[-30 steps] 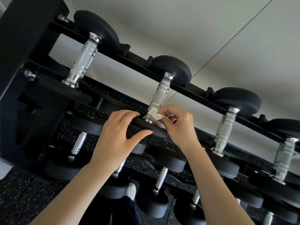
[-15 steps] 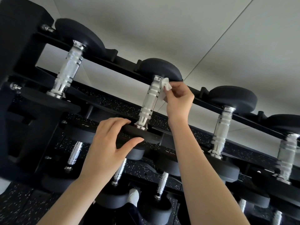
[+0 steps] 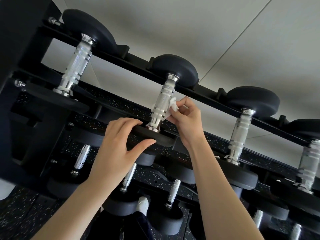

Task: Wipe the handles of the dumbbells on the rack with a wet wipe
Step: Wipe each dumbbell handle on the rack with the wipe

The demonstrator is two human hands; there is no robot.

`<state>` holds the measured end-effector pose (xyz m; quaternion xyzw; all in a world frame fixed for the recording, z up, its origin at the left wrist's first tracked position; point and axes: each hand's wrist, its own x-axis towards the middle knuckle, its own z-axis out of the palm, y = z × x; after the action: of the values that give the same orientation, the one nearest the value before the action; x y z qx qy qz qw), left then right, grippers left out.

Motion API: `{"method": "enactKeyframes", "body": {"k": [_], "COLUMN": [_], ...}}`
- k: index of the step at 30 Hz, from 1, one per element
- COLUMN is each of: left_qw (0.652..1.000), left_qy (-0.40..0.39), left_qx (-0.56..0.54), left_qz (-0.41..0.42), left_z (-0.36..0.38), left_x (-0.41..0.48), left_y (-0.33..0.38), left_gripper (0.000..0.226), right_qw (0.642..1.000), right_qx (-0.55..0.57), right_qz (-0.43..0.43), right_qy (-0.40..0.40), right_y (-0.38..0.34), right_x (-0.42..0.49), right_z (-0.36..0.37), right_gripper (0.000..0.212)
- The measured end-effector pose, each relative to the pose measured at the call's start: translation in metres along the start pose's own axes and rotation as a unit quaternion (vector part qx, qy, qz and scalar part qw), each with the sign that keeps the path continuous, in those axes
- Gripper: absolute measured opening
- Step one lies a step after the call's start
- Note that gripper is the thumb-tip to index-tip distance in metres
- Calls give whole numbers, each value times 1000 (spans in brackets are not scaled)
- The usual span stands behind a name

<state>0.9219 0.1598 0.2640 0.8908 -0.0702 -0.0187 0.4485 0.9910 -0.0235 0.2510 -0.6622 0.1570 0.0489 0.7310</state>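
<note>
Wipe (image 3: 173, 106) is bunched in your right hand (image 3: 186, 116), pinched against the middle of the second dumbbell's handle (image 3: 162, 104) on the top rail of the rack (image 3: 121, 54). Half a second ago that hand was up by the far head, so you've dragged it back down the shaft, looks like you're partway through that handle, with more still to do. Your left hand (image 3: 119, 144) is clamped over the near head (image 3: 152, 135), thumb under, fingers on top, steadying it. Handle's knurled chrome with smooth rings; heads are matte black rubber discs. Neighbouring handles (image 3: 239, 134) sit untouched, well apart from the wipe.
</note>
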Motion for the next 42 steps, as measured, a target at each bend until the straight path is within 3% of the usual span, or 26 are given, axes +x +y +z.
{"method": "enactKeyframes", "body": {"k": [9,15,20,28,35,38,42], "left_qw": [1000,1000,999,999,998,997,996], "left_qy": [8,17,18,10,27,38,51], "left_qx": [-7,-6,-22,-41,-56,-60,-62], "left_qz": [-1,10,15,23,24,28,33], "left_z": [2,3,2,1,6,8,10], "left_x": [1,2,4,7,8,8,8], "left_y": [-2,-6,-9,-15,-16,-18,-19], "left_gripper": [56,55,55,59,57,56,56], "right_qw": [998,988,948,921,826,802,801], "right_qx": [-49,-146,-297,-312,-452,-486,-520], "right_qz": [31,-4,-113,-174,-285,-287,-215], "right_qy": [-37,-43,9,154,179,198,206], "right_y": [8,-1,-9,-29,-49,-46,-45], "right_x": [-29,-40,-42,-19,16,22,22], "right_z": [0,-1,4,27,46,51,54], "right_gripper": [14,24,20,12,14,14,19]}}
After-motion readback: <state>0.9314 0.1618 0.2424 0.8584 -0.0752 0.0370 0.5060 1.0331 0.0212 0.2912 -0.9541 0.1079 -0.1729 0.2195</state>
